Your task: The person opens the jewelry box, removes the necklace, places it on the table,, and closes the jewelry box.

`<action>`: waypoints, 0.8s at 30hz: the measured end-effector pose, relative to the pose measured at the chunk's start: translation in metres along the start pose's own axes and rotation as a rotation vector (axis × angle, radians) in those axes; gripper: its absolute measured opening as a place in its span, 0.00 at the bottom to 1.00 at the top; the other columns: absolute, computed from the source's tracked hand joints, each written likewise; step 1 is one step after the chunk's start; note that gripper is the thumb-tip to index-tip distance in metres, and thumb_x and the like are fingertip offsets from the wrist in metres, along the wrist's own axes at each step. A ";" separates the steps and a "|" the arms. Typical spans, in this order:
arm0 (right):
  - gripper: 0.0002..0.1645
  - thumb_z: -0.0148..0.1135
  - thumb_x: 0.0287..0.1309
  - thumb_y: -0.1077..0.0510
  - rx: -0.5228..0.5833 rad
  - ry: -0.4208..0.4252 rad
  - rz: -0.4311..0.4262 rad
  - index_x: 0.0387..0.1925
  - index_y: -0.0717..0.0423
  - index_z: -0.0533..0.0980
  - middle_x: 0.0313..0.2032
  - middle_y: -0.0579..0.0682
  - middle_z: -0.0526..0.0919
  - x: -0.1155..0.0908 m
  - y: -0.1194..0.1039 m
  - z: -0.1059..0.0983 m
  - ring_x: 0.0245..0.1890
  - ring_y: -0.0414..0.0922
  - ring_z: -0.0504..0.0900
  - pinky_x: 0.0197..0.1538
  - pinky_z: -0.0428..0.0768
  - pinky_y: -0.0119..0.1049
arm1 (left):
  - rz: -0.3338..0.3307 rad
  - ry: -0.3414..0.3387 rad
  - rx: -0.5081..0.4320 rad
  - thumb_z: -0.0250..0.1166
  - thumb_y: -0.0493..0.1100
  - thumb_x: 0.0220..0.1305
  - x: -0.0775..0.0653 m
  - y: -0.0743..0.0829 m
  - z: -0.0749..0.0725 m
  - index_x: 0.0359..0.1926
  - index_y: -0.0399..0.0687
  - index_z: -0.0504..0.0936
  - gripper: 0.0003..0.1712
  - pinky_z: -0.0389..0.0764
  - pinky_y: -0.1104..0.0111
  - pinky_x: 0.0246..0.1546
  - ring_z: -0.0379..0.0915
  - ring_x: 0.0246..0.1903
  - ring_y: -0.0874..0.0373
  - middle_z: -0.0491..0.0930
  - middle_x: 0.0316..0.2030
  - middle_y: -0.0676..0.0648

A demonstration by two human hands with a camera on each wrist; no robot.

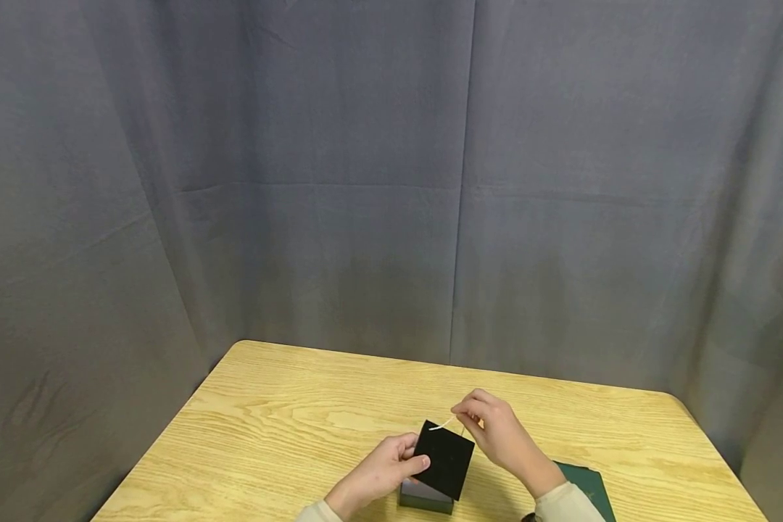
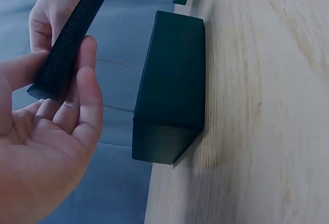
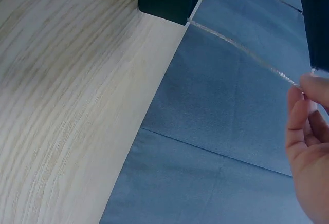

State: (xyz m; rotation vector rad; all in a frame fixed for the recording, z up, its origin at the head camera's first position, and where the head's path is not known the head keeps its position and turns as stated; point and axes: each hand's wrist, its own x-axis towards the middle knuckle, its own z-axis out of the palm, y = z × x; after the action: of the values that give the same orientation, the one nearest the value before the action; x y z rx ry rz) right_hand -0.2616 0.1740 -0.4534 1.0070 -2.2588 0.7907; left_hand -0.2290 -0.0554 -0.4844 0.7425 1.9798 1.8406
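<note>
My left hand [image 1: 381, 467] holds a square black foam pad [image 1: 445, 462] by its left side, thumb on top and fingers beneath. In the left wrist view the pad [image 2: 69, 44] shows its thin edge, slightly bent. At the pad's far edge, my right hand [image 1: 496, 433] pinches a thin pale chain [image 3: 239, 48] between thumb and fingertips. Strands of the chain stretch between the hands and the dark green box [image 2: 172, 72]; their far ends are hidden. That open box stands on the table below the pad, partly covered by it in the head view.
A flat dark green piece, perhaps the box's lid [image 1: 590, 487], lies on the wooden table [image 1: 267, 420] to the right, partly under my right forearm. Grey curtains [image 1: 365, 181] hang behind the table and along its sides.
</note>
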 end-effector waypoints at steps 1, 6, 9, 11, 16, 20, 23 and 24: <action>0.09 0.67 0.51 0.69 0.013 -0.002 0.014 0.32 0.53 0.81 0.30 0.44 0.79 0.001 0.001 0.000 0.26 0.32 0.72 0.27 0.75 0.27 | 0.001 -0.001 -0.003 0.55 0.36 0.68 0.000 0.000 0.000 0.51 0.34 0.76 0.14 0.79 0.66 0.35 0.80 0.34 0.61 0.83 0.39 0.40; 0.05 0.67 0.54 0.65 0.053 -0.008 0.136 0.30 0.52 0.81 0.29 0.43 0.79 0.008 -0.001 0.001 0.25 0.32 0.72 0.27 0.75 0.28 | -0.003 -0.020 -0.002 0.55 0.36 0.68 0.000 0.001 0.001 0.51 0.35 0.77 0.14 0.78 0.68 0.34 0.80 0.34 0.61 0.83 0.40 0.39; 0.08 0.68 0.51 0.66 0.065 0.000 0.224 0.30 0.50 0.81 0.28 0.38 0.79 0.013 -0.003 0.003 0.26 0.32 0.74 0.29 0.77 0.29 | -0.014 -0.029 -0.003 0.55 0.36 0.68 -0.001 0.003 0.003 0.49 0.35 0.78 0.12 0.78 0.67 0.34 0.80 0.34 0.60 0.83 0.39 0.39; 0.09 0.69 0.51 0.66 0.080 0.004 0.271 0.30 0.48 0.82 0.28 0.36 0.79 0.016 -0.004 0.004 0.26 0.32 0.75 0.30 0.77 0.29 | -0.020 -0.035 -0.008 0.55 0.36 0.68 -0.001 0.004 0.003 0.48 0.35 0.77 0.12 0.78 0.65 0.35 0.80 0.34 0.60 0.83 0.39 0.39; 0.07 0.68 0.52 0.65 0.119 0.007 0.370 0.30 0.50 0.83 0.27 0.36 0.80 0.020 -0.006 0.008 0.24 0.33 0.75 0.30 0.77 0.30 | -0.027 -0.053 -0.017 0.55 0.36 0.69 -0.001 0.004 0.004 0.49 0.34 0.77 0.12 0.79 0.61 0.37 0.80 0.35 0.59 0.83 0.39 0.38; 0.03 0.68 0.53 0.64 0.132 0.001 0.430 0.30 0.54 0.83 0.26 0.36 0.80 0.019 -0.005 0.011 0.24 0.33 0.75 0.29 0.76 0.30 | -0.031 -0.086 -0.038 0.54 0.36 0.70 0.000 0.002 0.004 0.51 0.33 0.76 0.13 0.80 0.61 0.38 0.81 0.36 0.57 0.82 0.41 0.36; 0.02 0.68 0.52 0.63 0.123 0.013 0.477 0.30 0.55 0.83 0.25 0.36 0.80 0.018 -0.003 0.012 0.25 0.33 0.76 0.30 0.76 0.30 | -0.036 -0.117 -0.046 0.53 0.36 0.70 -0.001 0.000 0.004 0.52 0.33 0.75 0.14 0.80 0.60 0.40 0.81 0.38 0.56 0.82 0.42 0.36; 0.03 0.69 0.51 0.64 0.119 0.020 0.490 0.30 0.55 0.83 0.25 0.36 0.81 0.018 -0.002 0.013 0.25 0.34 0.76 0.31 0.77 0.31 | -0.036 -0.124 -0.046 0.53 0.36 0.70 -0.001 0.000 0.004 0.52 0.33 0.75 0.14 0.80 0.60 0.40 0.80 0.39 0.56 0.82 0.42 0.36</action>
State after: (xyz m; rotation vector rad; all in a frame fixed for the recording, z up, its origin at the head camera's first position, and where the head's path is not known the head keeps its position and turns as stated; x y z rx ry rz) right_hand -0.2731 0.1552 -0.4491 0.4861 -2.4974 1.1389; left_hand -0.2262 -0.0526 -0.4847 0.7820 1.8558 1.7684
